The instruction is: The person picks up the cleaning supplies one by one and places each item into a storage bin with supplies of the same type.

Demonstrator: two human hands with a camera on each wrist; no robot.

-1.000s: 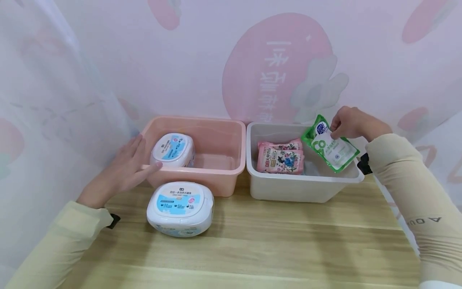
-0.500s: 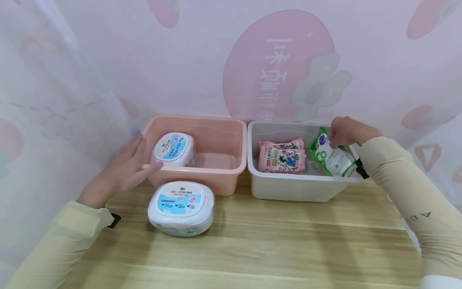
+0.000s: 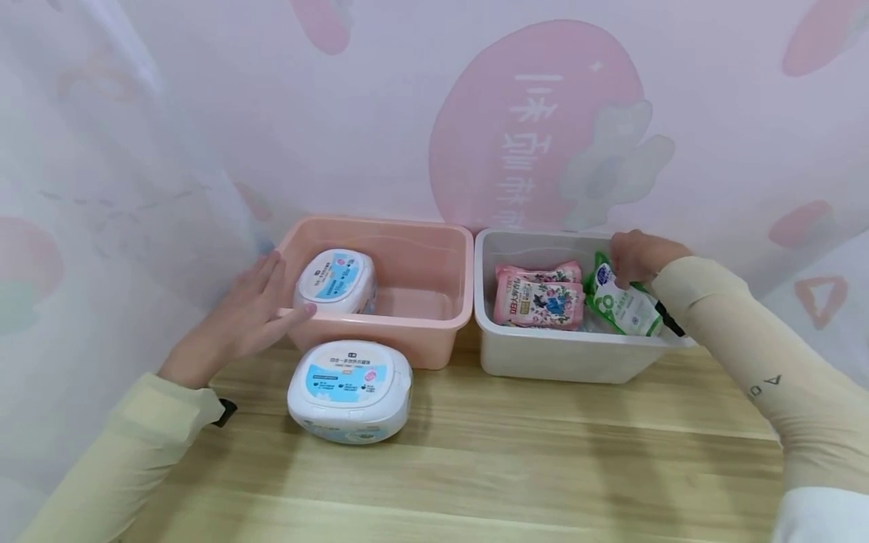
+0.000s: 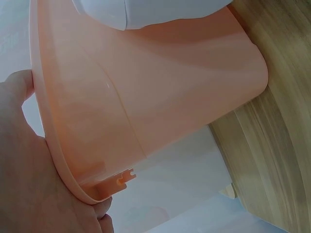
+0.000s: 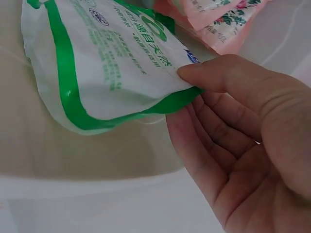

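Note:
My right hand (image 3: 641, 258) pinches a green-and-white pouch (image 3: 627, 311) by its edge, low inside the white bin (image 3: 563, 362). In the right wrist view the thumb lies on the printed face of the pouch (image 5: 121, 63), with fingers behind it. Pink floral packets (image 3: 539, 302) lie beside the pouch. At the left, my left hand (image 3: 241, 313) rests on the corner of the pink bin (image 3: 380, 332), fingers extended and thumb on the front rim. A white lidded tub (image 3: 336, 279) sits inside that bin.
A second white lidded tub (image 3: 349, 392) stands on the wooden table (image 3: 516, 452) in front of the pink bin. Both bins stand side by side against a curtain (image 3: 380, 113) with strawberry prints.
My right hand has lowered the pouch into the white bin and shifted left, bringing it next to the pink packets. My left hand stays on the pink bin.

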